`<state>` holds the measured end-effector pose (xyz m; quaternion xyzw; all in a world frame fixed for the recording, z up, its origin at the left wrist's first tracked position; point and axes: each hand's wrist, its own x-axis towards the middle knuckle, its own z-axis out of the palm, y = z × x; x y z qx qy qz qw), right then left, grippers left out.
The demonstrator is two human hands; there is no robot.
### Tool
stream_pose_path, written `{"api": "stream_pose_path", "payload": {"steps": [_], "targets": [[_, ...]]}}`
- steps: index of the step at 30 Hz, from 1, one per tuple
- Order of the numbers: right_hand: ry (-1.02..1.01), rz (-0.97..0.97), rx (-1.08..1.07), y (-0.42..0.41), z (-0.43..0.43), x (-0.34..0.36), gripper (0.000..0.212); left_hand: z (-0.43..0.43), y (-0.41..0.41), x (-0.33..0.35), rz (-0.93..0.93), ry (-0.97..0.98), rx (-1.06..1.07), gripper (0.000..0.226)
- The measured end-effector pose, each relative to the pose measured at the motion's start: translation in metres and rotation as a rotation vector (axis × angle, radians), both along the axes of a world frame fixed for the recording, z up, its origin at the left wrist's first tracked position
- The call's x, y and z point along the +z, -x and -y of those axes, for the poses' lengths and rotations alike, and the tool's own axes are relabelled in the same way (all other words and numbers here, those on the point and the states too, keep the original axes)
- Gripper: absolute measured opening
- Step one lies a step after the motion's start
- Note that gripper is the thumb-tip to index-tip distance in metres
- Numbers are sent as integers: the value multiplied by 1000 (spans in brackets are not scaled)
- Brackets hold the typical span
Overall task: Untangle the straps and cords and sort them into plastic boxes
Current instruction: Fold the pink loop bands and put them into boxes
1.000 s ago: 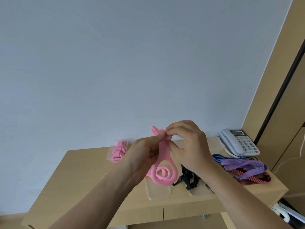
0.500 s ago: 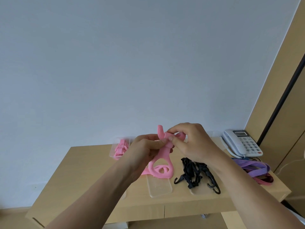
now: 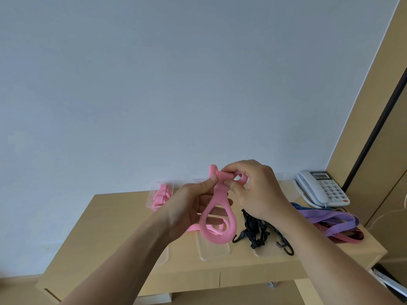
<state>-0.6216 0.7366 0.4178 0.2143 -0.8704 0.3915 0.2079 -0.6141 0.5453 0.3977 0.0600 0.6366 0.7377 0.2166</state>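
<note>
**Both hands hold a pink strap above the table**

Head view: the left hand and right hand are raised over the wooden table, both gripping one pink strap. The left thumb and fingers pinch the strap's neck. The right thumb and index finger pinch the folded top end, with the other fingers curled. The strap hangs below the hands in a wide loop, with a smaller coil inside its bottom.

A clear plastic box lies on the table under the loop. At the table's back left, another clear box holds folded pink straps. Black cords with hooks lie in a tangle just right of the loop, partly over a further clear box. Further right is a pile of purple straps over dark red ones. A white telephone sits at the back right corner.
</note>
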Motion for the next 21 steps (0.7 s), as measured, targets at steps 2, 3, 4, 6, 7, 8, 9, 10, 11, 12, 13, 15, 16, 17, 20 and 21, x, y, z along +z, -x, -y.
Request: {"api": "stream_pose_path", "payload": {"steps": [2, 3, 4, 6, 7, 8, 9, 10, 11, 12, 13, 15, 16, 17, 20, 21], "targets": [[13, -50, -22, -1, 1, -1, 19, 1, 1, -1, 2, -41, 7, 60], [15, -77, -34, -1, 2, -1, 19, 1, 1, -1, 10, -72, 19, 63], [17, -102, -46, -1, 3, -1, 20, 0, 1, -2, 19, -104, 31, 69], [23, -151, -58, -2, 5, -2, 21, -2, 1, -3, 34, -153, 52, 76], [31, -173, -57, -3, 6, -3, 23, -2, 1, -3, 34, -171, 62, 76], [44, -190, -51, -5, 6, -3, 24, -3, 1, -3, 36, -190, 66, 74], [63, -205, -43, -6, 7, -5, 25, -3, 1, -2, 49, -212, 57, 74], [85, -220, -33, -7, 7, -6, 26, -4, 1, -2, 69, -235, 38, 75], [102, -234, -25, -8, 7, -8, 27, -4, 0, -1, 85, -253, 16, 78], [109, -246, -21, -8, 8, -9, 27, -5, 0, 1, 91, -259, -2, 79], [106, -257, -20, -9, 8, -11, 26, -7, 0, 2, 83, -252, -19, 79], [84, -272, -23, -8, 10, -15, 22, -11, -1, 4, 55, -237, -51, 73], [69, -267, -26, -8, 10, -17, 21, -13, -2, 3, 51, -248, -61, 69], [52, -253, -25, -8, 11, -19, 20, -14, -2, 3, 53, -265, -66, 63], [16, -197, 26, -10, 11, -23, 14, -14, -4, -1, 67, -314, -64, 41], [25, -177, 50, -10, 11, -23, 14, -13, -4, 0, 69, -312, -64, 36]]}}
